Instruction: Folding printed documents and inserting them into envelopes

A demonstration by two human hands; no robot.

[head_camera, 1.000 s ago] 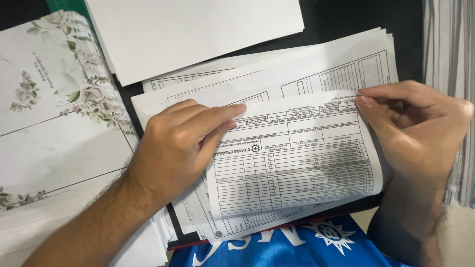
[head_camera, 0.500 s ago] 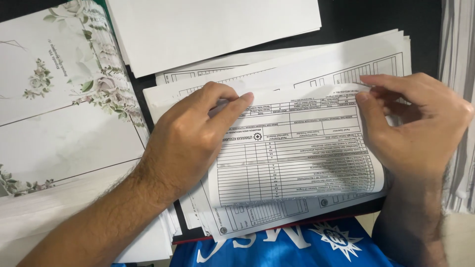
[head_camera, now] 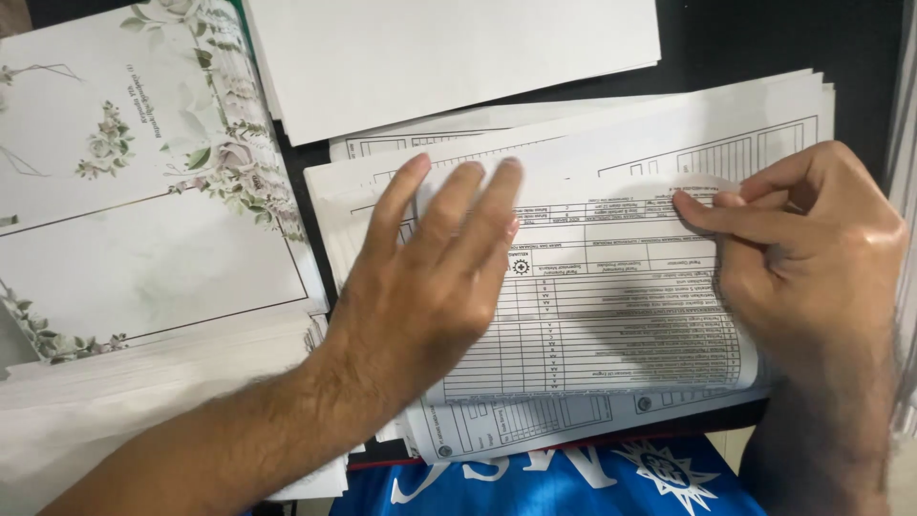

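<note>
Paperwork fills my view: the folded form sheet (head_camera: 621, 306) lies on top of the stack of printed forms (head_camera: 669, 134). My left hand (head_camera: 430, 277) lies flat and released on the sheet's left half, pinning it. My right hand (head_camera: 812, 248) pinches the sheet's upper right corner, likely keeping the fold aligned. Floral cards (head_camera: 124, 191) lie left of the stack.

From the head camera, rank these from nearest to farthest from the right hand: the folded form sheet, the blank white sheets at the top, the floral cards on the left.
1. Folded form sheet: pinched at its top edge by the right hand, at centre.
2. Blank white sheets: up and to the left, at the top of the view.
3. Floral cards: far left, beyond the left hand.
</note>
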